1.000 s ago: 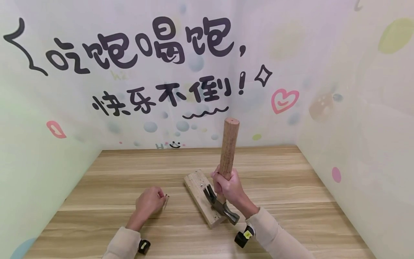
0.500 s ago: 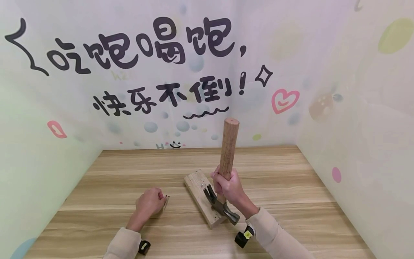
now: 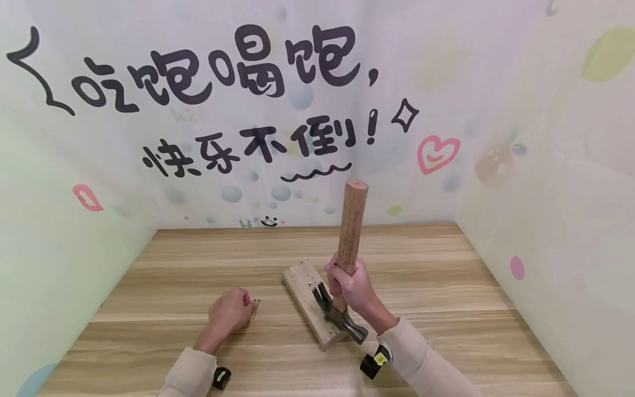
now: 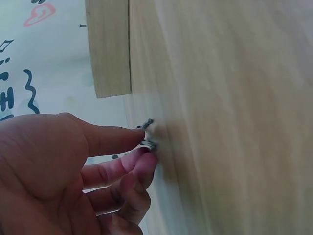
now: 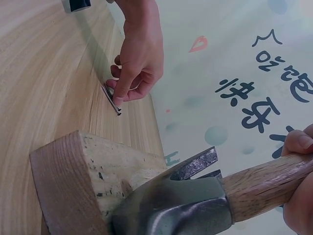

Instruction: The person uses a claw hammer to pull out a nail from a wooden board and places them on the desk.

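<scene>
My left hand (image 3: 230, 309) pinches a few thin dark nails (image 4: 148, 123) between thumb and fingers, low over the tabletop left of the block. Their heads also show past the fingertips in the right wrist view. My right hand (image 3: 349, 284) grips a claw hammer (image 3: 353, 220) low on its wooden handle, which stands nearly upright. The hammer's steel head is down over a pale wooden block (image 3: 297, 275), claw toward the far left and striking face over the near right edge. A small shiny nail head (image 3: 310, 283) shows on the block beside the claw tips.
The block's top face bears several dark marks and holes. Under everything runs a wood-grain table (image 3: 208, 253). White printed walls (image 3: 541, 165) close it in at the back and both sides. Dark cameras (image 3: 221, 378) sit at both wrists, below beige sleeves.
</scene>
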Available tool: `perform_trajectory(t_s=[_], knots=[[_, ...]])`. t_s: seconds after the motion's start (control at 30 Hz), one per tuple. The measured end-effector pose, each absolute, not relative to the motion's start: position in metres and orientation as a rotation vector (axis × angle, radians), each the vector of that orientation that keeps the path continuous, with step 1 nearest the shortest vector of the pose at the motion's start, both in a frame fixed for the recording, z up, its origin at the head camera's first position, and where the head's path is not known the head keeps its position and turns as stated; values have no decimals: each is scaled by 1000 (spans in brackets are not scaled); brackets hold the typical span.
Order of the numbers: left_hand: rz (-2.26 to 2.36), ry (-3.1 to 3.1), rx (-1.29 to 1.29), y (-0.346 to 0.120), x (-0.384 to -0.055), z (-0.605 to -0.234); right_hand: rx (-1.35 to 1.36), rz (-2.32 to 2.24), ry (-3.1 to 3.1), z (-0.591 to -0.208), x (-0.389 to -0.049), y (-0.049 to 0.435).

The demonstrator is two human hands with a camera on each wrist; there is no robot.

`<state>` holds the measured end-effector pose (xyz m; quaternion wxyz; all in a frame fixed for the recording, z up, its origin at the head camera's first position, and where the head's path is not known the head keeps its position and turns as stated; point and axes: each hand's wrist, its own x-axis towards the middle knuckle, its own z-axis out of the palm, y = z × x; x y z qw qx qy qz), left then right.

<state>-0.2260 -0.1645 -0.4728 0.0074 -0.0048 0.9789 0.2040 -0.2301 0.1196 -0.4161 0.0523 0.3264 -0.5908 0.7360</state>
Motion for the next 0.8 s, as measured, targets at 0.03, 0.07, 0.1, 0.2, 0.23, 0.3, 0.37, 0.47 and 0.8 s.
perform_trajectory(t_s=[0.03, 0.07, 0.1, 0.2, 0.23, 0.3, 0.37, 0.47, 0.8], knots=[[639, 3056, -19, -164, -226, -472, 998, 2238, -1794, -416, -230, 120], [638, 3052, -23, -163, -226, -471, 1001, 2240, -1791, -416, -230, 120], [640, 3048, -25, -162, -227, -470, 1000, 2243, -1790, -415, -230, 120], [675, 3036, -33, -157, -229, -467, 986, 2248, -1794, -416, -231, 120], [688, 3036, -32, -155, -230, -466, 982, 2249, -1793, -416, -231, 120], [714, 3038, -27, -150, -233, -464, 980, 2251, -1788, -416, -231, 119], [726, 3055, -16, -146, -236, -464, 989, 2250, -1775, -416, -231, 119], [748, 3079, 12, -140, -241, -464, 999, 2255, -1758, -416, -231, 118], [812, 3102, 82, -127, -246, -465, 969, 2241, -1791, -416, -232, 118]])
